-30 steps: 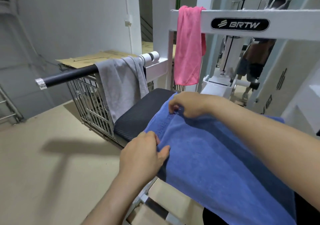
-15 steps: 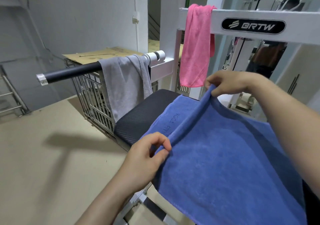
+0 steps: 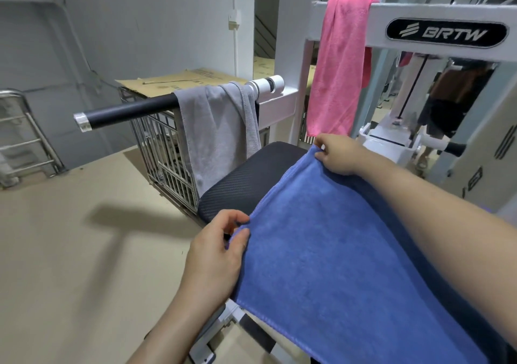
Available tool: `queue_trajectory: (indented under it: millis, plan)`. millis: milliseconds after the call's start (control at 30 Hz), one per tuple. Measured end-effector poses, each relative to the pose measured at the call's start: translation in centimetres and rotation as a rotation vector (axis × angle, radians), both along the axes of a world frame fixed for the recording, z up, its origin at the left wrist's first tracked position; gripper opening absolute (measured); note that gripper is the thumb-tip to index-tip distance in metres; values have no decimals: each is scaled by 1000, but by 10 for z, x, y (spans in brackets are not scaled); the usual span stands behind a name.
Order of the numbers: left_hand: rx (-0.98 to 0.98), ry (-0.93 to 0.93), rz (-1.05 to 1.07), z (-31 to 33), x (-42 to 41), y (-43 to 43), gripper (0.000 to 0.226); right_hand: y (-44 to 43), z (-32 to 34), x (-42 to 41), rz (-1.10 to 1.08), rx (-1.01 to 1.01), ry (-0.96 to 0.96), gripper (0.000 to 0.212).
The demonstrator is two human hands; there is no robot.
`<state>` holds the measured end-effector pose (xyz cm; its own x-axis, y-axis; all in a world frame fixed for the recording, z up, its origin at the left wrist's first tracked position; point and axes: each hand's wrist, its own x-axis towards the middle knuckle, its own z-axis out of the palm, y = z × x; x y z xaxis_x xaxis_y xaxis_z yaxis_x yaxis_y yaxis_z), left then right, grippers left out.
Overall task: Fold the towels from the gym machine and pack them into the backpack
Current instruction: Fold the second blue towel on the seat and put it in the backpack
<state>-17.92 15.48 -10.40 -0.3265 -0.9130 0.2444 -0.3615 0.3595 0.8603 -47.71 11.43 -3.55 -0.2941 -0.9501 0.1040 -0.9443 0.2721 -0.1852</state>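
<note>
1. The blue towel (image 3: 349,254) lies spread over the black padded seat (image 3: 246,179) of the gym machine (image 3: 419,25), its far edge doubled over, so I judge a fold is under way.
2. The left hand (image 3: 215,257) has its grip closed in a pinch, thumb and fingers on the towel's near-left corner; the right hand (image 3: 338,154) pinches the far corner the same way.
3. To fold well, keep both corners taut and level, bring the edges to meet squarely, then smooth the cloth flat on the seat before letting go.
4. Terry cloth sags and slides off a narrow pad, so I would keep most of the cloth supported on the seat.
5. A grey towel (image 3: 215,137) hangs over the black bar (image 3: 126,112), and a pink towel (image 3: 338,64) hangs over the white crossbeam; both are unfolded.
6. The backpack is not in view, so its contents cannot be told.
7. A wire cage (image 3: 165,151) behind the bar carries flat cardboard (image 3: 181,81) on top; what is inside it is too dim to tell.
</note>
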Motion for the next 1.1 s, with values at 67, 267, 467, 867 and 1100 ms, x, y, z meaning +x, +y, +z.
queue_trajectory:
  millis: [67, 267, 467, 867, 1100]
  plan:
    - [-4, -31, 53, 1, -1, 0, 16, 1, -3, 2, 9, 11, 70, 5]
    - [-140, -284, 174, 7, 7, 3, 30, 6, -15, 21, -27, -38, 300, 22]
    - [-120, -327, 138, -11, 19, 6, 38, 9, -2, 32, 334, 10, 384, 50]
    - [645, 185, -382, 12, 44, -25, 40, -8, 57, 25, 245, 532, 89, 6]
    - [-7, -175, -10, 82, 19, -129, 21, -19, 94, -15, -31, 44, -309, 18]
